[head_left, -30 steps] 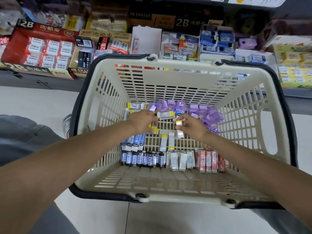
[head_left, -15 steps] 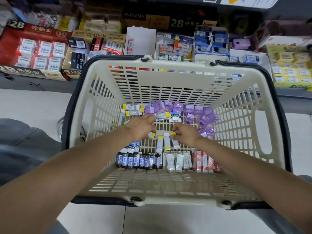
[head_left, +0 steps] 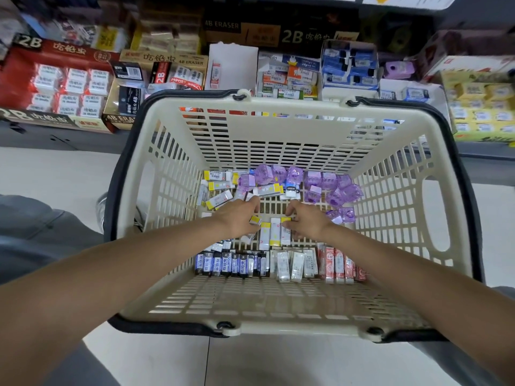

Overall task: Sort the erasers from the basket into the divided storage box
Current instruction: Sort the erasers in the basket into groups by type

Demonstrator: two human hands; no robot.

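Both hands grip yellow-ended erasers: left [head_left: 240, 218], right [head_left: 303, 222], fingertips partly hidden.

Pale tiled floor [head_left: 55, 174], dark low shelf [head_left: 41, 137], red 2B carton [head_left: 55, 79] at left, yellow boxed stock [head_left: 485, 104] at right

One basket [head_left: 278, 129] holds three upright yellow-white erasers [head_left: 274, 232] between two hands.
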